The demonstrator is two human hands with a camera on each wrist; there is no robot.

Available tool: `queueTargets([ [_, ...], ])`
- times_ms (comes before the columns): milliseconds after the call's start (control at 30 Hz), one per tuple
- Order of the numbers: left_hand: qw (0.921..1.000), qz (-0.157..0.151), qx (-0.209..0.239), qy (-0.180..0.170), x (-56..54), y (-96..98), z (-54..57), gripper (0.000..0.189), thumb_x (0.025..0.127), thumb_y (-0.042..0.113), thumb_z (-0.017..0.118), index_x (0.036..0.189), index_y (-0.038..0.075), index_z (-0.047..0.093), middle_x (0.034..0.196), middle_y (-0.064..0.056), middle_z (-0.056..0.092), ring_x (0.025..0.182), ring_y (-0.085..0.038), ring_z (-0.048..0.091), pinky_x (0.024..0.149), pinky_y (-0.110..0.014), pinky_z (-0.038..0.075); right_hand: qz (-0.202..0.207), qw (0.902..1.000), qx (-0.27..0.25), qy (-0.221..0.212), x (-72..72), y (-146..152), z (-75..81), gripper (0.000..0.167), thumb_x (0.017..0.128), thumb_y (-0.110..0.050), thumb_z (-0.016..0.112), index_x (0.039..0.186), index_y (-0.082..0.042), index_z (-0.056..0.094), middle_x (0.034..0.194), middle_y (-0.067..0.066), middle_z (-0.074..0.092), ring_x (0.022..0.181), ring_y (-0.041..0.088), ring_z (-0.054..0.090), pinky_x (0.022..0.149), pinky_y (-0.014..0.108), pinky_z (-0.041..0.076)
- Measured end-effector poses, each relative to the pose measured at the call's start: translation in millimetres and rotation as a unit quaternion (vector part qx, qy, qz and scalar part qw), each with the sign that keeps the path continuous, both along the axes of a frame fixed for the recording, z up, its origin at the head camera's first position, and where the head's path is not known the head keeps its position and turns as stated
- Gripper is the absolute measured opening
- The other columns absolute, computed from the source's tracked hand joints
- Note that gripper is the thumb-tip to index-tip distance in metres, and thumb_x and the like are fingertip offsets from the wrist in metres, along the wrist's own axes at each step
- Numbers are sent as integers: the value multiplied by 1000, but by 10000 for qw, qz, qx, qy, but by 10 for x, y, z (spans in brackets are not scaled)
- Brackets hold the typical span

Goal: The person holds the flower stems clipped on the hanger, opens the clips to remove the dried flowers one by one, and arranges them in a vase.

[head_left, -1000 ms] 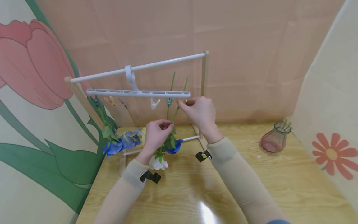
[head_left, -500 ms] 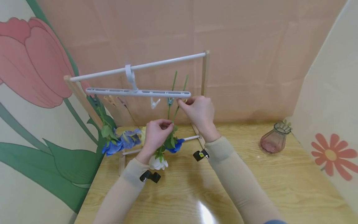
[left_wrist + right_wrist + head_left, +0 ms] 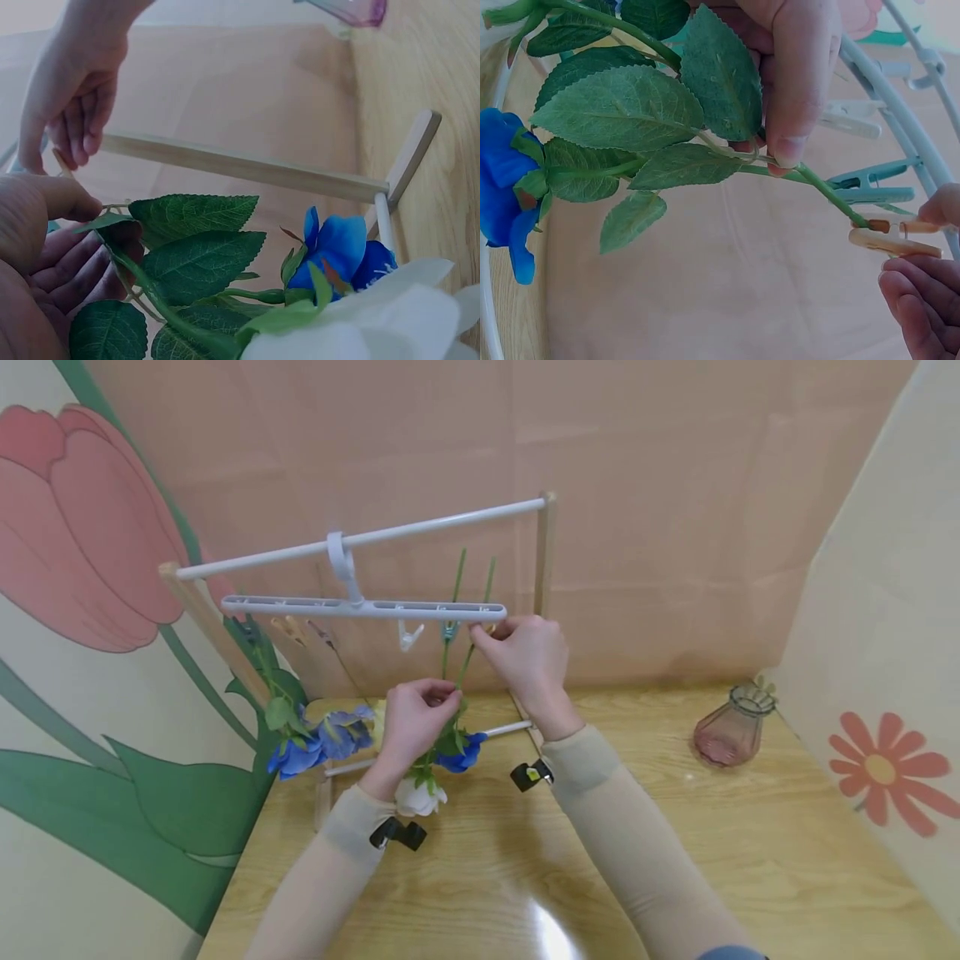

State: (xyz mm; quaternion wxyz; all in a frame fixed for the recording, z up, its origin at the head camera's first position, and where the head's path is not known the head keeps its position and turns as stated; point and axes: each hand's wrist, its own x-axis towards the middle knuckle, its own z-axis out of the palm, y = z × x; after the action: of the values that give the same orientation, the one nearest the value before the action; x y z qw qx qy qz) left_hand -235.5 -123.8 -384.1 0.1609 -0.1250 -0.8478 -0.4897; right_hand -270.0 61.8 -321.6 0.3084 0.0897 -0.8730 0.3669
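Lower right in the right wrist view, ease the right fingers, pinched on the tan clip, only after centring the green stem, pinched between left fingers

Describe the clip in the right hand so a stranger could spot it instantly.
Find the rack on the table and the pale hanger hooked over its top bar. At the hanger's right end in the head view is the right hand. The orange-tan clip it pinches is the only one being touched; its neighbour, the teal clip, has no hand on it.
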Motion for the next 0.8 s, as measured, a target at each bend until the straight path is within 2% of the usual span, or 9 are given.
queueTargets([
  [167,10000,-11,-10,-35,-2,-5,-8,14,96,15,81,103,3,83,90,-5,79,75,-18,72,68,-31,61,-33,10000,-53,-5,7,-17,5,37,94,-45,79,71,-16,82,58,-7,68,42,12,52,39,30,33],
  [500,9982,-109,429,-413,1,-14,-41,16,98,20,80,105,5,82,91,-2,78,75,-19,70,61,-27,57,-51,10000,-78,-23,11,-44,21,39,94,-44,78,65,-17,79,52,-8,63,41,12,48,39,29,30],
  [800,9985,-103,390,-369,-17,-35,-117,16,97,21,81,102,5,83,87,-1,78,71,-18,69,57,-25,55,-114,9999,-103,-37,2,-59,21,38,93,-44,78,64,-19,78,53,-9,64,42,12,50,39,30,30],
])
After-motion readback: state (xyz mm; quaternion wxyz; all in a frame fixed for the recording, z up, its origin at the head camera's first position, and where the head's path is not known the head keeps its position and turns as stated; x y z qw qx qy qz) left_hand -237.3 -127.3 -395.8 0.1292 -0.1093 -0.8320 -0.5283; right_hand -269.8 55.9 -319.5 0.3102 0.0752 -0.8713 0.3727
